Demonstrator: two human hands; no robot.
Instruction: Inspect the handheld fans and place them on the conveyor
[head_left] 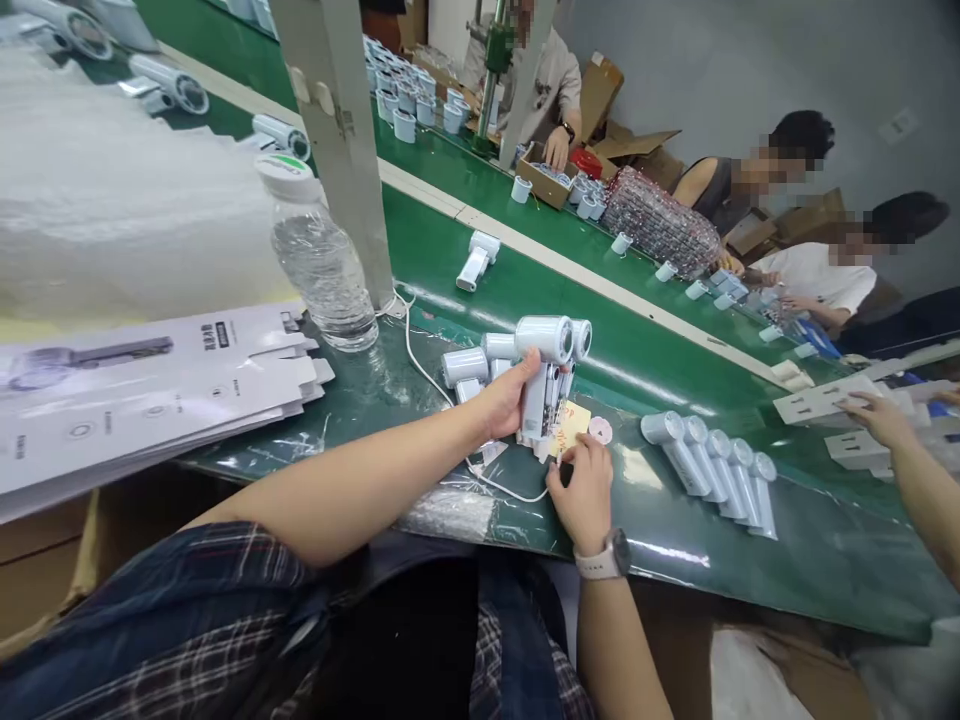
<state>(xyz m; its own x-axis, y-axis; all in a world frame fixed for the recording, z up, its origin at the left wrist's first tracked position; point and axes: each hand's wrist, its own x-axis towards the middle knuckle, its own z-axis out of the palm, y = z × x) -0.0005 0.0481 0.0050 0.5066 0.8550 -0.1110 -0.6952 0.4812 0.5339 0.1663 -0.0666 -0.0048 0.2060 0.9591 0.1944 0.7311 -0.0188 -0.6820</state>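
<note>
My left hand is wrapped round a pale blue handheld fan with a cylinder head, holding it upright above the bench. Its handle points down. My right hand pinches the end of a thin white cable close below the handle; whether the plug sits in the fan cannot be made out. More pale blue fans stand close behind and left of the held one. A yellow note with red writing and a round pink sticker lie by my right fingers.
Several fans lie in a row at right. A water bottle and printed flat boxes are at left, beside a metal post. One fan lies on the green belt. Co-workers handle parts across it; another person's hand is at right.
</note>
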